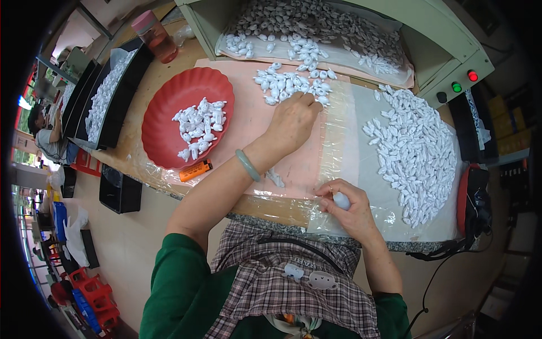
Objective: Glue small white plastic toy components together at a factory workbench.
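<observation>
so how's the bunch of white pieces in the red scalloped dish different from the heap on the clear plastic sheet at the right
The small cluster of white pieces in the red scalloped dish is far smaller than the big heap of white pieces on the clear plastic sheet. The dish cluster sits contained by a raised rim; the heap spreads loosely over flat plastic. The dish pieces look knobbly, the heap's smoother and oval. Both are small, white and untouched by either hand.

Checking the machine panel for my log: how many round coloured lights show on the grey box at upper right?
2: a red light near the corner of the grey box, and a green light just below-left of it.
</observation>
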A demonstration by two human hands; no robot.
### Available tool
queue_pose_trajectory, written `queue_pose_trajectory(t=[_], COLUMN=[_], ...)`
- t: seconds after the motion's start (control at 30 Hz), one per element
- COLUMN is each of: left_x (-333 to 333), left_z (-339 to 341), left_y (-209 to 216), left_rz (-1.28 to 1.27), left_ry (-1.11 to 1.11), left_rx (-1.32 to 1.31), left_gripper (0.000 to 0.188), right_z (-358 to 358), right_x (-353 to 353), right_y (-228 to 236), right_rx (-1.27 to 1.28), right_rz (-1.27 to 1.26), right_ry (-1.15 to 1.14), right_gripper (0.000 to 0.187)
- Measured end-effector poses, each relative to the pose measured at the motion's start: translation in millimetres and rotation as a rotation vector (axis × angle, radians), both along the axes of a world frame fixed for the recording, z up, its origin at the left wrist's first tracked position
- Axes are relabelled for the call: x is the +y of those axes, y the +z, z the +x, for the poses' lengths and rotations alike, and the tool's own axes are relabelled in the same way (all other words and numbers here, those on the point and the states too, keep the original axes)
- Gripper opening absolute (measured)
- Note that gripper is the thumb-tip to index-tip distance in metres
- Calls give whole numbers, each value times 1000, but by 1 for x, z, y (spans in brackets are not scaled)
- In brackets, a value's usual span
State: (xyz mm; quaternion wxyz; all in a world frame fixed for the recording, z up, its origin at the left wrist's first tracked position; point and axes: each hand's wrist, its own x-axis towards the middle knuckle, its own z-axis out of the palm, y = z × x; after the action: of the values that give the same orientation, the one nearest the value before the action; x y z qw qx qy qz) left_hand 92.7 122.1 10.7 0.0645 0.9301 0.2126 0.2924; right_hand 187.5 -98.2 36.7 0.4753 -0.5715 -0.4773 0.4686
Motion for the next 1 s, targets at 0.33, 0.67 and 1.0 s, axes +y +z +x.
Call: queue_pose_trajectory(t=[0.33,0.67,1.0], left_x=[-50,-83,-99], left_z=[-52,-86,-91], left_y=[39,33,24], left_rz=[-1338,-1805,-1608], left_ry=[-206,-305,-306], left_rx=[-390,-562,-499], left_gripper=[24,33,31], right_z=[13,7,7], right_x=[-7,-6,-8], right_y=[-6,-5,-9], right_rx=[267,286,505], right_rz=[125,244,295], right_ry=[-214,-227,-449], right_gripper=[32,23,39])
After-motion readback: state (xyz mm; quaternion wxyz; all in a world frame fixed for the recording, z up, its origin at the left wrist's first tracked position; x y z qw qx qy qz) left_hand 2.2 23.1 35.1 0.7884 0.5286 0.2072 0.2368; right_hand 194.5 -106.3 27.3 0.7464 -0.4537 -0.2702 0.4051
